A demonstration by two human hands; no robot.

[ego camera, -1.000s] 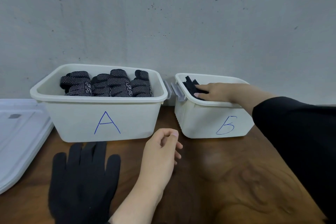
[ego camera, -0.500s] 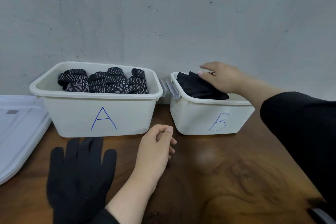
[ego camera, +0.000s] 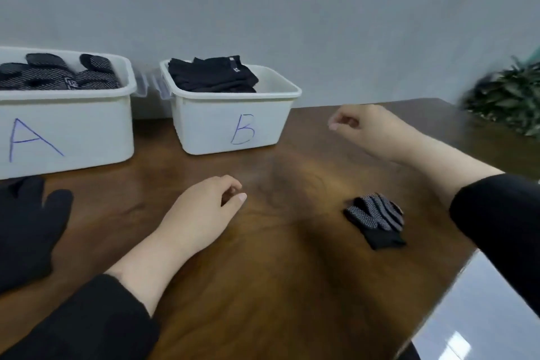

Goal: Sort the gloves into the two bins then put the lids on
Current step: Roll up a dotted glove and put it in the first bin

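Observation:
Two white bins stand against the wall. Bin A (ego camera: 73, 131) at the left holds several dotted black gloves (ego camera: 58, 74). Bin B (ego camera: 222, 123) holds plain black gloves (ego camera: 213, 74). A folded dotted glove (ego camera: 375, 218) lies on the table at the right. A plain black glove (ego camera: 26, 228) lies flat at the left edge. My left hand (ego camera: 201, 213) rests on the table in front of the bins, fingers loosely curled, holding nothing. My right hand (ego camera: 368, 128) hovers to the right of bin B, fingers loosely curled, holding nothing.
The wooden table (ego camera: 277, 286) ends at the lower right, where a shiny floor (ego camera: 479, 316) shows. A green plant (ego camera: 508, 99) stands beyond the table's far right corner. Grey latches (ego camera: 149, 85) sit between the bins. No lid is in view.
My right hand left bin B and moved right and down, leaving the plain glove in the bin. The view swung right, bringing the dotted glove into view and losing the lid.

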